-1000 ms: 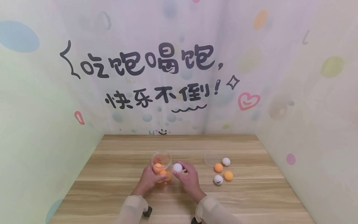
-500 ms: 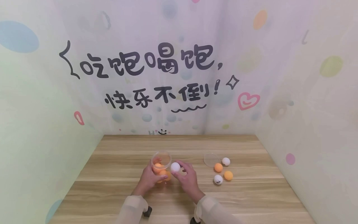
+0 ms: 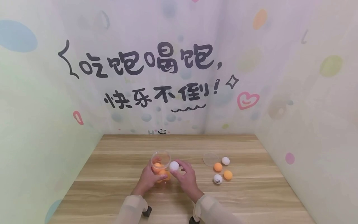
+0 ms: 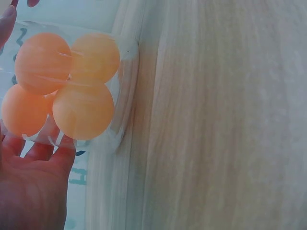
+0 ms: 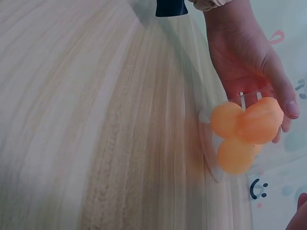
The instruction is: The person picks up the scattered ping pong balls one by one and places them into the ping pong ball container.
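A clear plastic jar stands upright on the table with its mouth uncovered, and my left hand grips it around the side. Several orange ping-pong balls lie inside, seen through the wall in the left wrist view. My right hand pinches a white ping-pong ball between thumb and fingers, right beside the jar's rim. Only a bit of the right hand shows at the lower right edge of the right wrist view, where the left hand and the jar's balls appear.
To the right, a flat clear round lid lies on the wooden table. Near it are a white ball, two orange balls, one of them the nearer orange ball, and a marked white ball. Printed walls enclose the table.
My right hand has brought the white ping-pong ball slightly left, closer to the jar's rim. The left hand and the jar have stayed in place.
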`<state>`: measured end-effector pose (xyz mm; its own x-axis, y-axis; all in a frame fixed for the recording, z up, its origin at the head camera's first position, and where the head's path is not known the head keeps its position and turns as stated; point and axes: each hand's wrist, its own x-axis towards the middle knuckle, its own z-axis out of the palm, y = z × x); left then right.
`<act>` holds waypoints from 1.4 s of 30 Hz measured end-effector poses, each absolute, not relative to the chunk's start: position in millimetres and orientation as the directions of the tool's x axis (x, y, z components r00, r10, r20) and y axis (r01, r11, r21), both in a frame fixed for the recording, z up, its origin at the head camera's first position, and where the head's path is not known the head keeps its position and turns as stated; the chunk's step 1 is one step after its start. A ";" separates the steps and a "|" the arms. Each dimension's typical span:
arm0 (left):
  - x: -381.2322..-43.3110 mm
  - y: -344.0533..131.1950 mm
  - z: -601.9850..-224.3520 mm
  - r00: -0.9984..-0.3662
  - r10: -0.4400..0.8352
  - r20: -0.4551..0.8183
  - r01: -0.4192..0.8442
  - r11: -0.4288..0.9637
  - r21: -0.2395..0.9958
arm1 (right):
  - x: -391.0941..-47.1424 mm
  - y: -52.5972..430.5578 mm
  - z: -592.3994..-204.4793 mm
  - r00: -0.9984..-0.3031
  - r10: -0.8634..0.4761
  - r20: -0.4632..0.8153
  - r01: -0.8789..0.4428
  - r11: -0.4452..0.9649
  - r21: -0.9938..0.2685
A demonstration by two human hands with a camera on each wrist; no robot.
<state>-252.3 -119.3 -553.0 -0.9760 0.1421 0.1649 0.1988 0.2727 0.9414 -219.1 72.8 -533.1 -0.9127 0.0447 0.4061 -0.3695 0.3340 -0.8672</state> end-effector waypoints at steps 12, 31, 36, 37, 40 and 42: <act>-254.7 -120.0 -555.9 -0.977 0.137 0.163 0.197 0.288 0.937 | -218.9 64.9 -521.3 -0.893 0.077 0.443 -0.412 0.256 -0.875; -248.8 -117.1 -544.0 -0.973 0.134 0.189 0.221 0.287 0.932 | -204.3 54.1 -477.4 -0.881 0.074 0.468 -0.449 0.184 -0.874; -236.0 -115.5 -523.6 -0.968 0.151 0.198 0.234 0.278 0.932 | -206.0 52.2 -473.7 -0.896 0.063 0.439 -0.424 0.164 -0.891; -235.7 -115.6 -523.4 -0.968 0.149 0.200 0.235 0.280 0.931 | -206.3 51.9 -473.3 -0.897 0.062 0.437 -0.423 0.167 -0.891; -240.6 -116.1 -532.6 -0.968 0.142 0.208 0.242 0.297 0.923 | -206.6 51.1 -472.2 -0.898 0.056 0.436 -0.421 0.175 -0.890; -246.2 -116.9 -542.3 -0.969 0.135 0.208 0.240 0.307 0.921 | -206.6 50.7 -471.4 -0.899 0.056 0.435 -0.420 0.181 -0.890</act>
<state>-246.2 -116.9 -542.3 -0.9688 0.1349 0.2077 0.2402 0.3066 0.9210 -206.6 50.7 -471.4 -0.8985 0.0565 0.4352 -0.4195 0.1807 -0.8896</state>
